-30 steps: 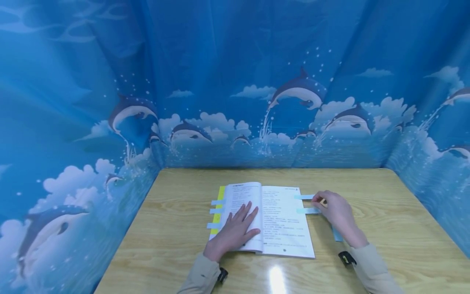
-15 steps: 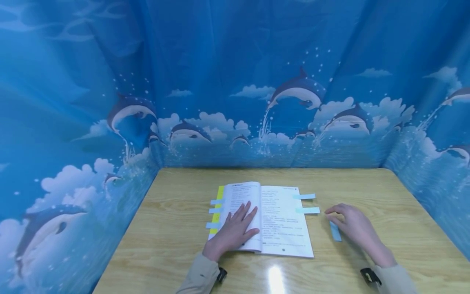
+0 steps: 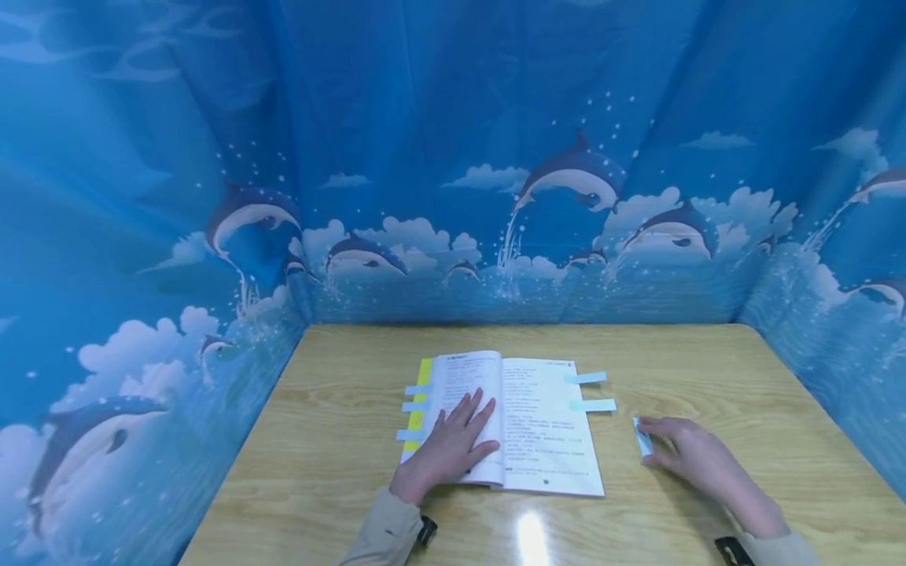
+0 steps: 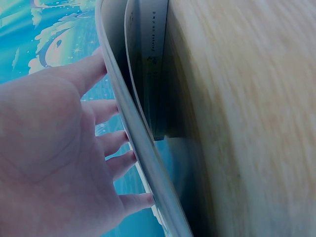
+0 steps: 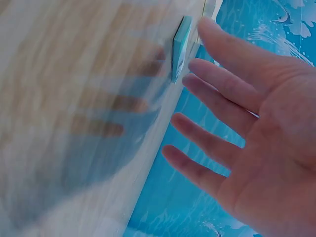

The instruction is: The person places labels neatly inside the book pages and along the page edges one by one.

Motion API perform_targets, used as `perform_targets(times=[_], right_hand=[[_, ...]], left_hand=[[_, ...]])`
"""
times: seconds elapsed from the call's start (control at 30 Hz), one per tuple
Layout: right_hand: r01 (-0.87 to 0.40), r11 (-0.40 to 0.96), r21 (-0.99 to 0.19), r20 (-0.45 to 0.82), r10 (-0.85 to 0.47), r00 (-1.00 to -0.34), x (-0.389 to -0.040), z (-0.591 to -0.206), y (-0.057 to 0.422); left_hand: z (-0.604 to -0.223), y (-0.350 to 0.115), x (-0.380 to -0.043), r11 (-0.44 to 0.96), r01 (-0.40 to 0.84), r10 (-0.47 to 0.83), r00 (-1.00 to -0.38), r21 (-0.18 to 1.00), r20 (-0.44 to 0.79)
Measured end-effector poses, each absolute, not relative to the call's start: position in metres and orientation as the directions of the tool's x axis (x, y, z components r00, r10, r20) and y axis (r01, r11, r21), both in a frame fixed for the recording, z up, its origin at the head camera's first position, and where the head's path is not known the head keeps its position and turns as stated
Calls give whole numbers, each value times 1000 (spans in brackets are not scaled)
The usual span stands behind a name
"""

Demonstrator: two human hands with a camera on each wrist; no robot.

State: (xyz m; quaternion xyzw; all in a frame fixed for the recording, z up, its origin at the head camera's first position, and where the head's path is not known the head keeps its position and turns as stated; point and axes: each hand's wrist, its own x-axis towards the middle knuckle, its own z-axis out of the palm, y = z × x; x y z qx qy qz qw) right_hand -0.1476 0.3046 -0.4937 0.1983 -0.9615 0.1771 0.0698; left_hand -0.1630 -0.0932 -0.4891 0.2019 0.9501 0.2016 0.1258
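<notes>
An open book with printed pages lies on the table. My left hand rests on its left page with fingers spread; the left wrist view shows those fingers over the book's edge. Two pale blue sticky strips jut from the right page's edge, and several more sticky strips stick out on the left. To the book's right is a small pad of blue sticky notes. My right hand is at this pad, thumb and fingers extended; the right wrist view shows the pad by the fingertips.
The wood-grain table carries the book and the pad. A blue curtain printed with dolphins stands behind and along the sides. Part of the book's yellow cover shows at its left.
My right hand has left the strips at the right page's edge and moved right and toward me, to the sticky note pad. The left hand has stayed on the page.
</notes>
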Motion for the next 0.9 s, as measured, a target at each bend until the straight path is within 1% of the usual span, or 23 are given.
perform_targets(times=[0.17,0.63,0.9], right_hand=[[-367,876,-313,137,-341,-930,-148,-495,306],[-361,883,-300,107,-345,-932,-159,-489,306],[-347,889,-298,63,-344,-937,-163,-484,303]], left_hand=[[-489,-93,-162,836,337,437,-886,434,-155],[-486,-93,-162,835,333,437,-885,438,-159],[-488,-93,-163,835,345,444,-883,429,-155]])
